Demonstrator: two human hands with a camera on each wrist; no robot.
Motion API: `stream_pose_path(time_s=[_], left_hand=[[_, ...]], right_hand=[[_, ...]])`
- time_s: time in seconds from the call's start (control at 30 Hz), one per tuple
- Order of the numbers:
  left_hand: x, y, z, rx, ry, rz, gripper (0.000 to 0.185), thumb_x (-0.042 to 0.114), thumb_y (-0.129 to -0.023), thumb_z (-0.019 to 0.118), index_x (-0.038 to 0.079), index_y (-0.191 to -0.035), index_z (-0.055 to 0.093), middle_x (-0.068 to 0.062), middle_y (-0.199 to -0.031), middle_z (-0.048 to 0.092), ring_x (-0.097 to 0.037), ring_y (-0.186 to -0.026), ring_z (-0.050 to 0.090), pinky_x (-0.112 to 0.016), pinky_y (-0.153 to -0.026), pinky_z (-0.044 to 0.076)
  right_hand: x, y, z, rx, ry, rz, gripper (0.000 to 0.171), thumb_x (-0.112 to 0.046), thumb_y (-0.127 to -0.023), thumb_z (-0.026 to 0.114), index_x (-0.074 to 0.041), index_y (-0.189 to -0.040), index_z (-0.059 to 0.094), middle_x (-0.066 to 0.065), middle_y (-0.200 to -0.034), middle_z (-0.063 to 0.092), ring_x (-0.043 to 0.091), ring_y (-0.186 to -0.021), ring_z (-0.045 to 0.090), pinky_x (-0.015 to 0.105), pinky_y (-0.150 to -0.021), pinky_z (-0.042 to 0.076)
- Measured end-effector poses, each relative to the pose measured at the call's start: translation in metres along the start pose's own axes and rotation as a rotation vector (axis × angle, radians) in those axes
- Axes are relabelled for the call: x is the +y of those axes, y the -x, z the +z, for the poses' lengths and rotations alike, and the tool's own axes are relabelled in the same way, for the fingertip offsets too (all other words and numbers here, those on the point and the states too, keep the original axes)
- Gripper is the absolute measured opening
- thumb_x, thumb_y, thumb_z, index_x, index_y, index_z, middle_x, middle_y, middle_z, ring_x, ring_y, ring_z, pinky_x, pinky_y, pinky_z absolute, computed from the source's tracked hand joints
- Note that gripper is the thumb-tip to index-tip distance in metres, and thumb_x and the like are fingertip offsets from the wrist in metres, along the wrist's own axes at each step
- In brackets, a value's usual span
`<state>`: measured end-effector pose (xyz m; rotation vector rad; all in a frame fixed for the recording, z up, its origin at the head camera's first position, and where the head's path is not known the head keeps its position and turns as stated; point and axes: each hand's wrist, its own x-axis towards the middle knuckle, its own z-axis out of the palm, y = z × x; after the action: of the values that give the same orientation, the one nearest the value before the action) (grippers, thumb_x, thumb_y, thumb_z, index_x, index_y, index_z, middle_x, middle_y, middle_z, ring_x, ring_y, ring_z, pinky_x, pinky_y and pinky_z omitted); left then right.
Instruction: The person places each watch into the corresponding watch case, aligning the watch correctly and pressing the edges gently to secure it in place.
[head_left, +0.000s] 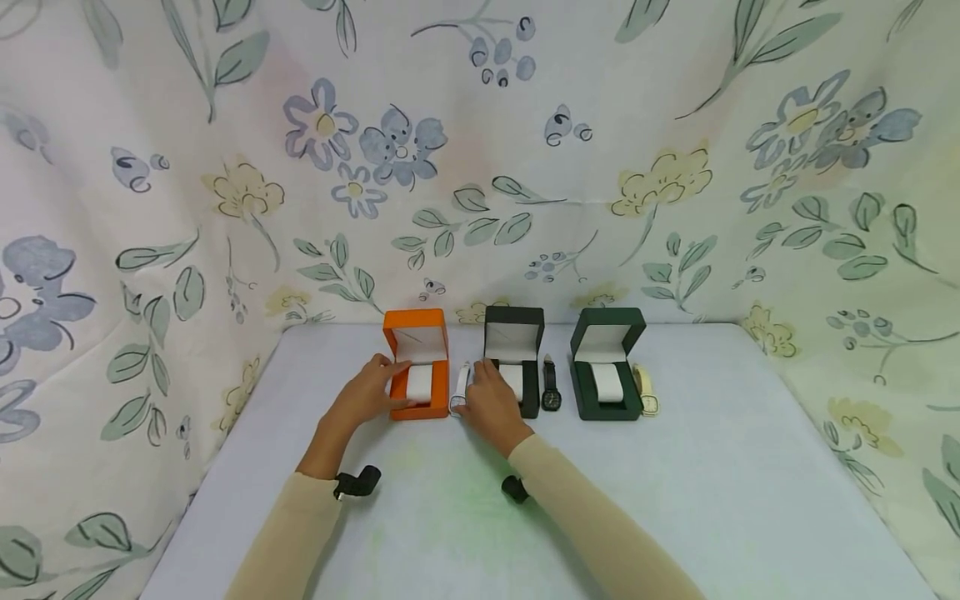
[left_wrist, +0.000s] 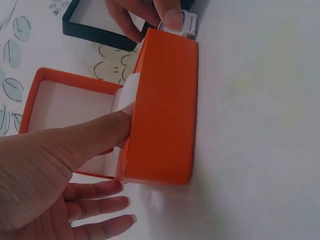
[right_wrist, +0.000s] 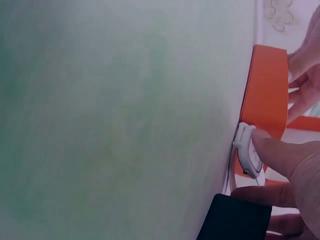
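An orange watch box [head_left: 439, 400] stands with its lid up and a white cushion [head_left: 419, 384] inside. My left hand [head_left: 367, 390] is at its left side; in the left wrist view the thumb reaches over the front wall beside the cushion, and three fingers stretch outside the box. A white wristwatch [right_wrist: 250, 150] lies along the right side of the orange box. My right hand [head_left: 497, 406] holds this watch, thumb on its case and fingers toward the strap. That hand partly covers the black watch box [head_left: 530, 392].
Right of the black box lies a black wristwatch [head_left: 551, 396]. Farther right stands an open green watch box [head_left: 633, 398] with a white cushion, and a gold-coloured wristwatch [head_left: 648, 398] at its side. A floral curtain [head_left: 465, 167] hangs behind the white table [head_left: 712, 500].
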<state>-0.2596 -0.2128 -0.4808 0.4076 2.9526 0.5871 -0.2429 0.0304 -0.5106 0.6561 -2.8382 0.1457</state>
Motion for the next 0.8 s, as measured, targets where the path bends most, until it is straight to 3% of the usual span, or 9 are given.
stream_pose_path(time_s=[0.3,0.4,0.53,0.6,0.8], left_hand=[[0.008,-0.003,-0.002,-0.023,-0.024,-0.026,0.077,0.035,-0.08,0.088,0.011,-0.146,0.056,-0.024,-0.121,0.053,-0.031,-0.1,0.053,-0.047,-0.088,0.059],[0.011,-0.004,-0.003,-0.03,-0.023,-0.034,0.077,0.034,-0.08,0.088,0.01,-0.146,0.057,-0.024,-0.12,0.052,-0.031,-0.1,0.053,-0.047,-0.089,0.058],[0.014,-0.007,-0.004,-0.042,-0.007,-0.044,0.076,0.03,-0.079,0.089,0.008,-0.145,0.057,-0.024,-0.119,0.052,-0.033,-0.103,0.053,-0.051,-0.093,0.057],[0.016,-0.008,-0.005,-0.045,0.004,-0.057,0.077,0.029,-0.078,0.09,0.008,-0.144,0.057,-0.023,-0.118,0.052,-0.033,-0.104,0.053,-0.053,-0.093,0.056],[0.016,-0.01,-0.003,-0.052,-0.009,-0.085,0.078,0.03,-0.077,0.091,0.008,-0.144,0.056,-0.022,-0.117,0.052,-0.033,-0.104,0.053,-0.054,-0.092,0.056]], right_hand=[[-0.002,-0.002,0.0,0.0,-0.046,-0.001,0.042,-0.045,-0.082,0.083,-0.004,-0.08,0.079,0.018,-0.124,0.066,0.037,-0.138,0.047,0.042,-0.118,0.037],[-0.001,-0.002,0.0,0.044,-0.052,-0.029,0.039,-0.043,-0.08,0.086,-0.005,-0.077,0.077,0.014,-0.108,0.07,0.032,-0.126,0.056,0.04,-0.115,0.04],[0.001,-0.003,0.001,0.096,-0.074,-0.046,0.035,-0.04,-0.077,0.089,-0.008,-0.073,0.073,0.007,-0.093,0.068,0.025,-0.101,0.058,0.036,-0.101,0.049],[0.001,-0.003,0.001,0.103,-0.1,-0.04,0.033,-0.038,-0.077,0.089,-0.009,-0.074,0.072,0.007,-0.093,0.068,0.024,-0.097,0.055,0.035,-0.093,0.05],[0.002,-0.001,0.001,0.117,-0.178,-0.038,0.024,-0.029,-0.08,0.088,-0.009,-0.083,0.076,0.006,-0.098,0.07,0.024,-0.1,0.054,0.035,-0.094,0.051]])
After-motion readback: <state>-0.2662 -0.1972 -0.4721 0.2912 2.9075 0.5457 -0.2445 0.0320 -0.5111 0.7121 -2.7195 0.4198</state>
